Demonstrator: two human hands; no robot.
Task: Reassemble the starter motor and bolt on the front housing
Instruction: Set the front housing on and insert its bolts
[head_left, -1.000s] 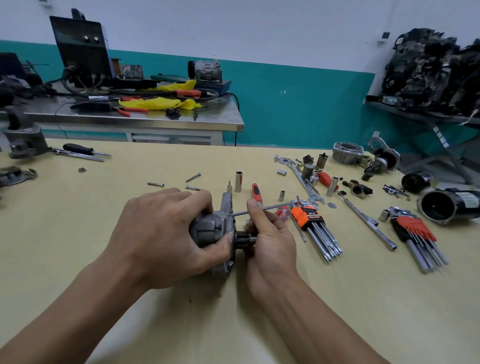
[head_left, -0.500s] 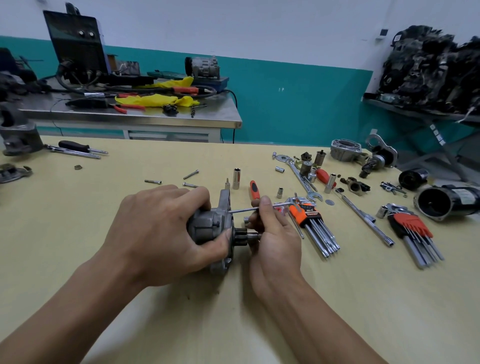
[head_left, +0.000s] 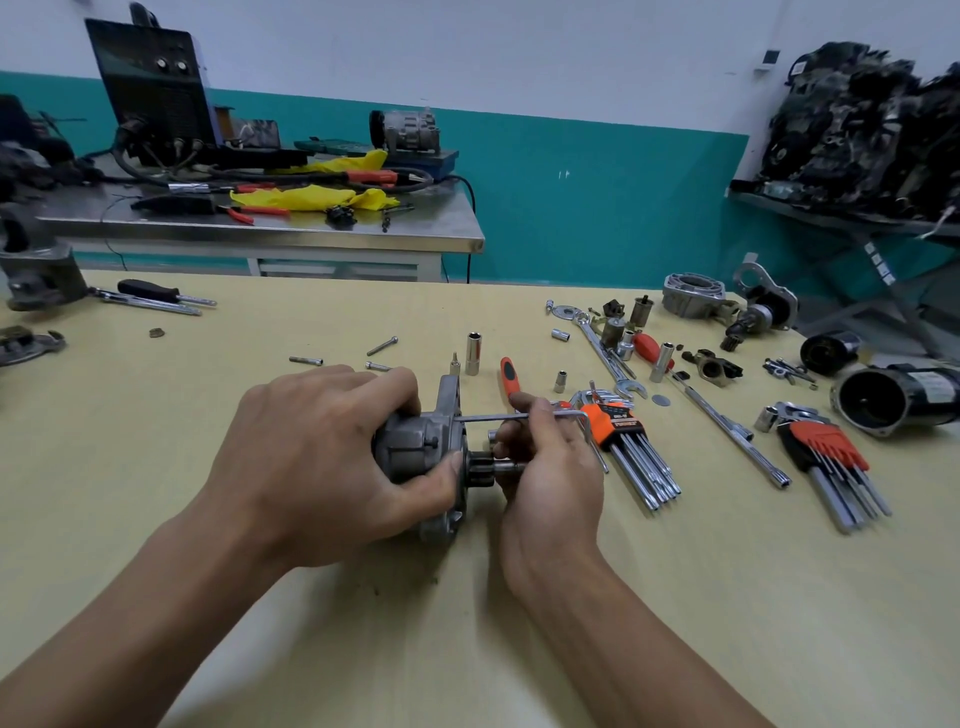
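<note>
A grey starter motor body (head_left: 415, 449) lies on its side at the middle of the yellow table (head_left: 675, 597), its flange and pinion gear (head_left: 480, 467) facing right. My left hand (head_left: 322, 457) grips the body from the left, thumb on the flange. My right hand (head_left: 545, 457) pinches a silver L-shaped hex key (head_left: 493, 417), whose long arm runs level into the top of the flange. A black motor housing (head_left: 898, 397) lies at the far right. Loose bolts (head_left: 382, 345) lie behind the motor.
Two orange-holdered hex key sets (head_left: 623, 441) (head_left: 831, 457) lie right of my hands, with sockets (head_left: 472, 353), a spanner (head_left: 605, 353), an extension bar (head_left: 727, 431) and small motor parts behind. A steel bench (head_left: 260, 228) with clutter stands beyond the table; a vise (head_left: 36, 270) is at far left.
My right hand has shifted its fingers slightly along the hex key as the key turns. The left hand and motor stay put; the camera has drifted a little.
</note>
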